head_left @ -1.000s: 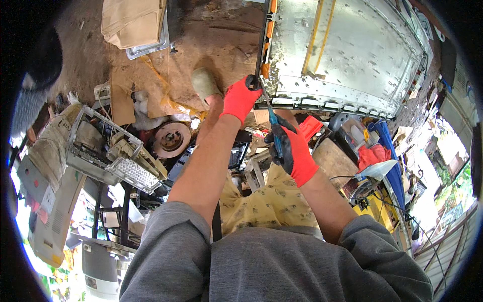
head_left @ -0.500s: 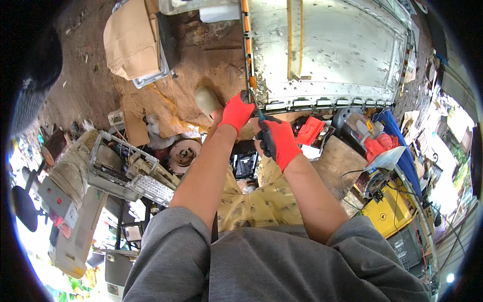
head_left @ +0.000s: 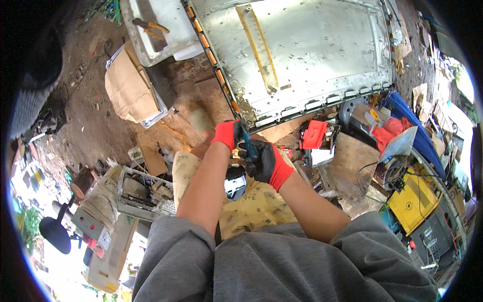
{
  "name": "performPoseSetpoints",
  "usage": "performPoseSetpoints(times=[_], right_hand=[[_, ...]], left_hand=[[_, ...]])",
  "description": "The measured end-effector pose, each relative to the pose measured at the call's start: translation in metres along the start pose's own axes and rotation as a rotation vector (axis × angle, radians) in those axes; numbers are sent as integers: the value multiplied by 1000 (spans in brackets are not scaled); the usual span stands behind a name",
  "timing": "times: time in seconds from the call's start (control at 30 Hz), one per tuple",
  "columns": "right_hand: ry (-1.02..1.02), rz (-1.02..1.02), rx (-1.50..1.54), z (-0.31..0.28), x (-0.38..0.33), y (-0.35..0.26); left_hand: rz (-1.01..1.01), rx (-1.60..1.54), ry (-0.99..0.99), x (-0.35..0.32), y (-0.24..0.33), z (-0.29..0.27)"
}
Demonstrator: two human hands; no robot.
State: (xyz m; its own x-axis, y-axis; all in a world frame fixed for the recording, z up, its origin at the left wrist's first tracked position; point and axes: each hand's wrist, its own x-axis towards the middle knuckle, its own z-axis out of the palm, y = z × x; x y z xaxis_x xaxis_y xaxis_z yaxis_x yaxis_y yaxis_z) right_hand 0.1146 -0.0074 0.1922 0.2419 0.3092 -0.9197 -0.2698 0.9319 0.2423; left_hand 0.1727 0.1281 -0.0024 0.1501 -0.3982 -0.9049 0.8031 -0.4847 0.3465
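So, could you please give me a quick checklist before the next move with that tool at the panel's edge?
1. Right hand gripping the blue-handled tool: ok.
2. Left hand steadying at the metal panel edge: ok.
3. Gloves on both hands: ok.
4. Tool tip seated at the panel's edge: cannot tell, hidden by the hands.
5. Ground around the feet free of scrap: not ok, red box and loose parts lie close.

Bare brown dirt ground (head_left: pixel 95 116) left of the large dented white sheet-metal panel (head_left: pixel 307 50) offers open passage; a red plastic box (head_left: pixel 314 134), a yellow metal case (head_left: pixel 413 199) and a grey stripped appliance frame (head_left: pixel 143 194) crowd the near sides.
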Motion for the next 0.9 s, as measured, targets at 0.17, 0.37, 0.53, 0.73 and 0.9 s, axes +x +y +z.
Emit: performPoseSetpoints(times=[0.17, 0.37, 0.53, 0.73, 0.9], right_hand=[[579, -338, -1292, 20, -9, 15], [855, -749, -1638, 27, -8, 23], [334, -53, -15, 19, -9, 28], [1007, -600, -1541, 44, -10, 41], [970, -832, -1422, 36, 4, 43]], left_hand=[[89, 369, -167, -5, 13, -5], [219, 770, -180, -2, 21, -3], [1, 366, -351, -1, 29, -17], [231, 143, -305, -7, 37, -10], [-380, -298, -144, -3, 34, 2]])
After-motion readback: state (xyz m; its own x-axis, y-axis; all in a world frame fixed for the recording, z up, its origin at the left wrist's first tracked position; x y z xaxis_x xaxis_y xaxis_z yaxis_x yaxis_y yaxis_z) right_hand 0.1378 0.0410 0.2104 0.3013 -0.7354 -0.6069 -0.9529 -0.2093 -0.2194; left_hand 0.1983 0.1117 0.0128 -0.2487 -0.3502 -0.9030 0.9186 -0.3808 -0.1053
